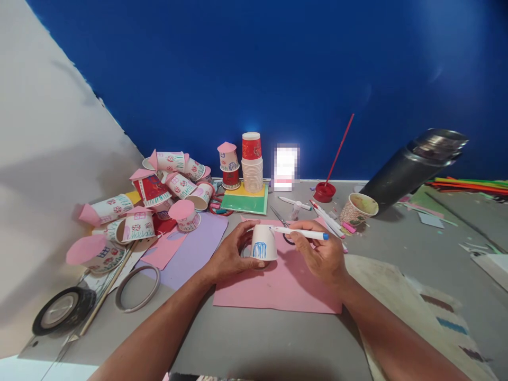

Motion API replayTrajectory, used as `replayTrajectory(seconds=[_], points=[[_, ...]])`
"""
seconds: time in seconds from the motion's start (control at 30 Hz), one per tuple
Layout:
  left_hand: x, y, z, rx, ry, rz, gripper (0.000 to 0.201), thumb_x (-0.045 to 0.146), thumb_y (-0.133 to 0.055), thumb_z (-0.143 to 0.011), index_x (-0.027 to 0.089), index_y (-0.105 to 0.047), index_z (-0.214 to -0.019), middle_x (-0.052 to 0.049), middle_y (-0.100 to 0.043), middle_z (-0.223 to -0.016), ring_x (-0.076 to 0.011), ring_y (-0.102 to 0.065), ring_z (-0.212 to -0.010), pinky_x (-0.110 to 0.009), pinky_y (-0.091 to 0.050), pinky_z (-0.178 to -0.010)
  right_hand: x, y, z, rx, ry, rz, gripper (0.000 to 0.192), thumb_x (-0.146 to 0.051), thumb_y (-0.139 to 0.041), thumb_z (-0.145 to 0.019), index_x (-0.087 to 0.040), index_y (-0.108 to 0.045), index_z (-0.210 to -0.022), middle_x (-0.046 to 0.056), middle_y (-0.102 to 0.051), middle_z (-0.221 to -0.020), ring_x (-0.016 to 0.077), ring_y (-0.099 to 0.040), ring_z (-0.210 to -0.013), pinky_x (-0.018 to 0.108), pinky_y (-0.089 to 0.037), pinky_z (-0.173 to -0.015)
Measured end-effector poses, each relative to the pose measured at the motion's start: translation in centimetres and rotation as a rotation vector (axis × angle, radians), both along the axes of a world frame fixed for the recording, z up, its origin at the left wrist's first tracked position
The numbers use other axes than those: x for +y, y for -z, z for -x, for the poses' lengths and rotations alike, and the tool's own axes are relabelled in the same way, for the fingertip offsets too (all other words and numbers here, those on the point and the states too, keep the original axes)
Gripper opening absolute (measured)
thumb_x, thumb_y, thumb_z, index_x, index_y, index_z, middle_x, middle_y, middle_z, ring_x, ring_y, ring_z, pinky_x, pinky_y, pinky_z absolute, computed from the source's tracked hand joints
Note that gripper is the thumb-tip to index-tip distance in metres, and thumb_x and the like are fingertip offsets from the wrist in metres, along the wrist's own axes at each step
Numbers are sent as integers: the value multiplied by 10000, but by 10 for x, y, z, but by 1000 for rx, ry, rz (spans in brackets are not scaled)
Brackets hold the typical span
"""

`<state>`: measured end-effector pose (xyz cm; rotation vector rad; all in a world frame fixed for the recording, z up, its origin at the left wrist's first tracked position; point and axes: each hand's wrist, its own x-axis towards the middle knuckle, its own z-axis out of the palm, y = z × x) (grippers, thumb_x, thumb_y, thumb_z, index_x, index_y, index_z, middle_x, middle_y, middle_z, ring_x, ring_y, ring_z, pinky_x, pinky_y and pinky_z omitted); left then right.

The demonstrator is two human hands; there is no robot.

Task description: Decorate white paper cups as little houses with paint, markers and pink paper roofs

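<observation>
My left hand (234, 253) is closed around a white paper cup (265, 235), which sits upside down over a pink sheet (273, 293). Blue marker strokes form a small arched scribble low on the cup's side. Between the fingers and thumb of my right hand (323, 254) is a white marker pen (305, 233) with a blue end. Its tip points left, at the upper right of the cup; whether it touches cannot be made out. Behind my right hand lie scissors (280, 214), partly hidden.
Decorated paper cups with pink tops (180, 182) are heaped at left, near tape rolls (63, 311). Stacked cups (253, 174) stand by the blue wall. At right are a red paint pot (324, 192), a stained paper cup (359, 206), a leaning dark flask (405, 172) and a cloth (384, 296).
</observation>
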<state>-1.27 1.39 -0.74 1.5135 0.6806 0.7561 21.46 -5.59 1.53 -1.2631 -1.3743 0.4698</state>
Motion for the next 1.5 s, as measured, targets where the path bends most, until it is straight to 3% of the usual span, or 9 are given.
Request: replayTrajectory(seconds=[0.97,1.5], points=[[-1,-1,-1,2,-4,-1,891,288,-984,-636,292,-527,-1401,-124,-529,-1541,-343,-503,-1453,-506,-432,-1200,0,1,0,-26,-2,52,179,-401,-666,-943,-234,-729,-952,33,-801,-837,197,-742,-697,298,-565,-647],[-1,-2,-2,0,-16,26,898,298,-981,-625,280,-528,-1400,-133,-556,-1509,-361,-523,-1431,-559,-405,-1211,-1,-5,0,-102,-27,-1,160,-360,-632,-945,-243,-730,-899,19,-777,-805,185,-712,-694,287,-533,-645]])
